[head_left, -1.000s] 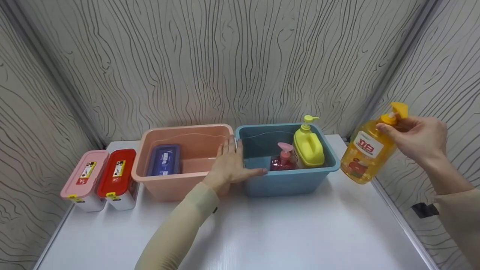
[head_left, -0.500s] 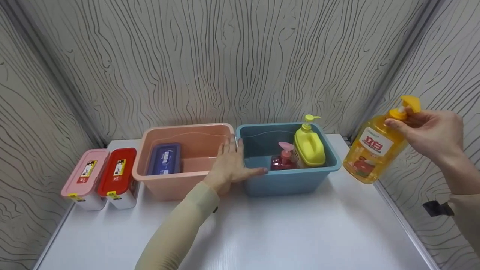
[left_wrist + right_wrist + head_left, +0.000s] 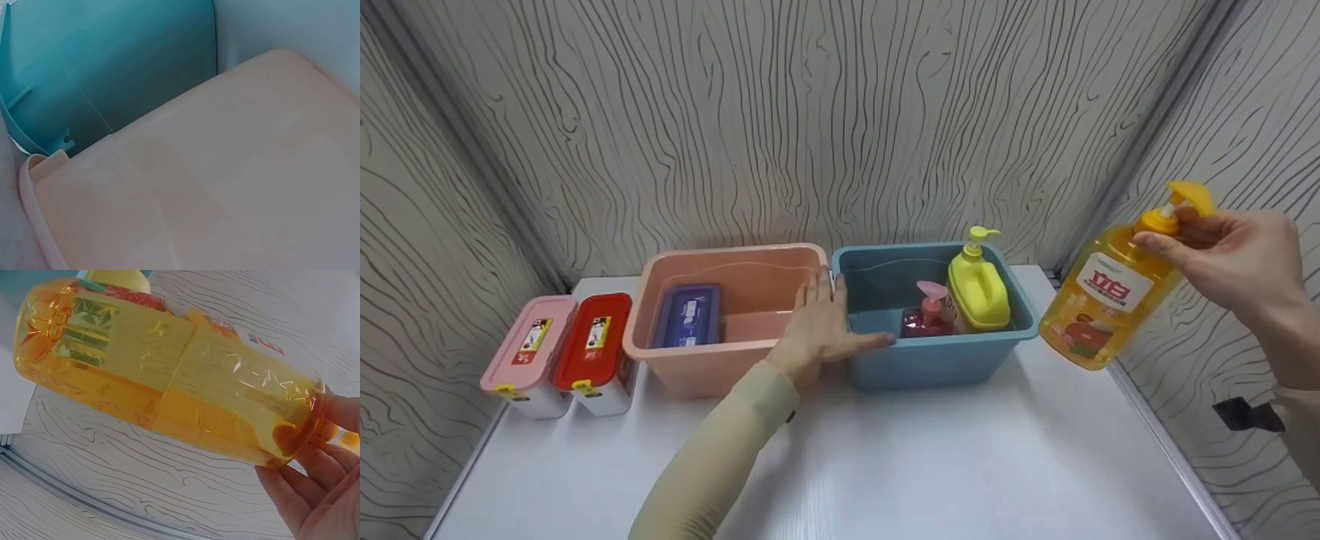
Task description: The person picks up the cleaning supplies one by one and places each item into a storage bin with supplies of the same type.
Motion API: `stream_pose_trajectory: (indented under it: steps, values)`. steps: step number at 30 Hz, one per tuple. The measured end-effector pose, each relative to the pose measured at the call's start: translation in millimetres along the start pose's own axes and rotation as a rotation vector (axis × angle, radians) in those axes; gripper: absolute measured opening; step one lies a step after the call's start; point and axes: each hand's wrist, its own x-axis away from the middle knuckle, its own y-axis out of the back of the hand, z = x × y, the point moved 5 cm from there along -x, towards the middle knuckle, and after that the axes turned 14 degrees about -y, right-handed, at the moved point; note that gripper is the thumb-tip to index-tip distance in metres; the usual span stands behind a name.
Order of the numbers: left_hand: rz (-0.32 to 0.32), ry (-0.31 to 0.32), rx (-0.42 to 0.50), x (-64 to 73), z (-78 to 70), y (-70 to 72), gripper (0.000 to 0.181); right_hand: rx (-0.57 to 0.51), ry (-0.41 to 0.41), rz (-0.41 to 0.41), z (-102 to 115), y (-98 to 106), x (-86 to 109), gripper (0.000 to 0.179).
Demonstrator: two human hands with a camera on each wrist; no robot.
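My right hand (image 3: 1245, 259) pinches an orange-yellow pump bottle of dish soap (image 3: 1110, 292) by its neck, tilted, to the right of the blue bin (image 3: 937, 367). In the right wrist view the clear bottle (image 3: 174, 382) spans the frame, with thumb and fingers (image 3: 320, 467) round its neck. My left hand (image 3: 821, 326) lies with straight fingers over the adjoining rims of the pink bin (image 3: 705, 375) and the blue bin, thumb out along the blue rim. The left wrist view has only the bins' outer walls and a blurred edge of the hand.
Inside the blue bin stand a yellow jug-shaped pump bottle (image 3: 979, 292) and a dark red bottle with a pink pump (image 3: 930, 319). A blue lidded box (image 3: 690, 315) lies in the pink bin. Left of it are pink-lidded (image 3: 529, 349) and red-lidded (image 3: 594, 345) boxes. Patterned walls surround the table.
My right hand has moved to the right and slightly up with the dish soap bottle, which is tilted a little more. The left hand has stayed on the bin rims.
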Motion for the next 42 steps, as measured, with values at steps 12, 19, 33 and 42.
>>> stream_pose_trajectory:
  steps: [12,19,33,42]
  values:
    - [0.005,0.009,0.013,2.4,-0.6,0.5,0.150,-0.106,0.051,0.075,13.9,-7.0,14.2,0.063]
    - [0.000,0.010,0.013,1.9,0.5,1.5,0.149,-0.177,0.106,0.111,30.8,-13.8,21.7,0.051]
    - [-0.007,-0.008,-0.013,2.3,-0.3,2.9,0.147,-0.241,0.230,0.243,61.0,-37.9,33.9,0.043]
    - [-0.009,-0.020,0.022,1.6,0.1,2.3,0.147,-0.284,0.280,0.285,83.3,-54.6,38.3,0.040]
